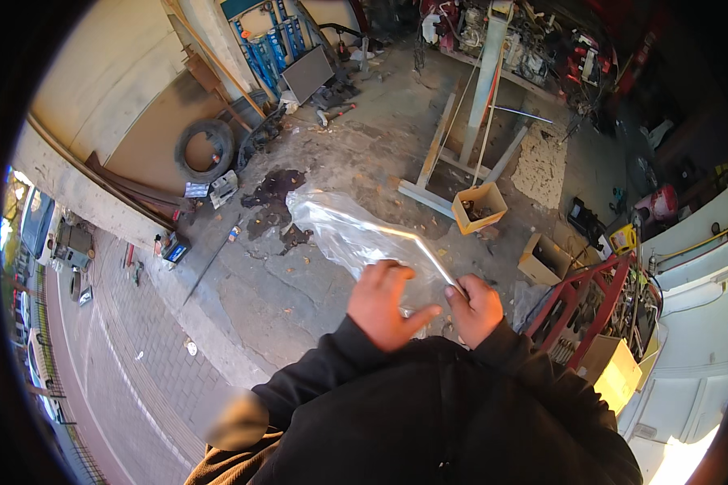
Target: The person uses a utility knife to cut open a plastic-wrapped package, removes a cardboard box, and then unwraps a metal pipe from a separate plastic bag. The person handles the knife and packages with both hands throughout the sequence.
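In my right hand point(479, 310) is the near end of a shiny, bent metal rod point(433, 257), the fingers closed round it. From my fist the rod runs up and away, then kinks to the left. Thin clear plastic film point(332, 234) surrounds or lies along its far part; whether the rod is inside a bag I cannot tell. My left hand point(384, 305) hovers beside the film's near end, thumb spread away from the fingers, with nothing visible in it. Part of the film's near end is hidden behind that hand.
A dark stain point(273, 187) marks the floor ahead. A metal stand point(481, 97) and an open cardboard box point(479, 208) are ahead to the right. On the right stands a red rack point(582, 299) of tools. A tyre point(205, 150) leans at left. A blurred person point(239, 420) is at lower left.
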### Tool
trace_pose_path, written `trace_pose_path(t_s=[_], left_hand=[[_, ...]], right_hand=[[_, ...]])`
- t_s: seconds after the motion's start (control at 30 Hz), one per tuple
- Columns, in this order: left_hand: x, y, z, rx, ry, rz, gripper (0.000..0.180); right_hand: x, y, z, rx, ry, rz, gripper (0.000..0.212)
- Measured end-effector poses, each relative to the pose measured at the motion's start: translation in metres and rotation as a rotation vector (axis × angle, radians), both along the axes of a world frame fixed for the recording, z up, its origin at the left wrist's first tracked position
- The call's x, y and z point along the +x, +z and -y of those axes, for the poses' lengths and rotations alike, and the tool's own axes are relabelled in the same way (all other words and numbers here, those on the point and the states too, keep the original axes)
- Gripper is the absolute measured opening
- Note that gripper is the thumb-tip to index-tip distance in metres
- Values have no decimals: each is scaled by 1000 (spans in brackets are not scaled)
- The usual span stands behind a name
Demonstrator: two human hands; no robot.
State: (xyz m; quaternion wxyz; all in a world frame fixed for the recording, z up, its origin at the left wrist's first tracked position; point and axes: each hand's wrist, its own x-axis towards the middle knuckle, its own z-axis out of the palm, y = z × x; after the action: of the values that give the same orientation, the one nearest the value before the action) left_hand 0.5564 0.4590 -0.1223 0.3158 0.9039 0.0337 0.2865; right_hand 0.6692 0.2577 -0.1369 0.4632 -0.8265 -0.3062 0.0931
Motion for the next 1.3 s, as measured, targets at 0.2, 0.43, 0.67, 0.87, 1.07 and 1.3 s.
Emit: trace_pose_path(t_s=[0.2, 0.43, 0.67, 0.87, 1.07, 1.3], left_hand=[[25, -22, -2, 60, -52, -124, 43], [37, -48, -44, 156, 141, -55, 9], [25, -26, -177, -3, 416, 243, 13], [30, 3, -199, 39, -36, 61, 16], [39, -26, -182, -30, 111, 91, 5], [10, -86, -371, -1, 811, 138, 23]], right_hand=[[-1, -1, -15, 70, 11, -37, 22], [8, -9, -6, 8, -36, -75, 22], [27, 10, 27, -36, -18, -29, 23], [31, 27, 34, -66, 27, -52, 22], [25, 25, 23, -8, 71, -79, 22], [33, 49, 44, -88, 15, -161, 22]])
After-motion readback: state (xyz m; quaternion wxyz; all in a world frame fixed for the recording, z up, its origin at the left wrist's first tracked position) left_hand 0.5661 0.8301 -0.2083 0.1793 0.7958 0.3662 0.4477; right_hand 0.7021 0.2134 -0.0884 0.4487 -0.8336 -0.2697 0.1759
